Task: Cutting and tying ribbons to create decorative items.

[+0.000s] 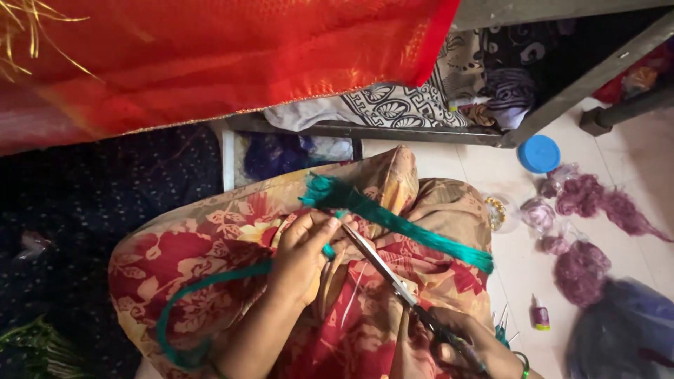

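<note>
Now trimming teal thread bundle [393, 221] on my lap.
My left hand [303, 256] pinches its soft, limp near end; my right hand [470, 344] grips the scissors [393, 281].

Red cloth [210, 63] overhead; blue lid [539, 154], purple thread tufts [597, 200], small bottle [540, 315] on floor.

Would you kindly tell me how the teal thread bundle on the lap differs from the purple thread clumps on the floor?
The teal thread bundle is straight and combed flat; the purple thread clumps are tangled and fluffy. The teal bundle lies across the lap, pinched by the left hand where the scissors in the right hand meet it; the purple clumps lie untouched on the floor, some in clear bags. Both look like fine, shiny thread.
</note>
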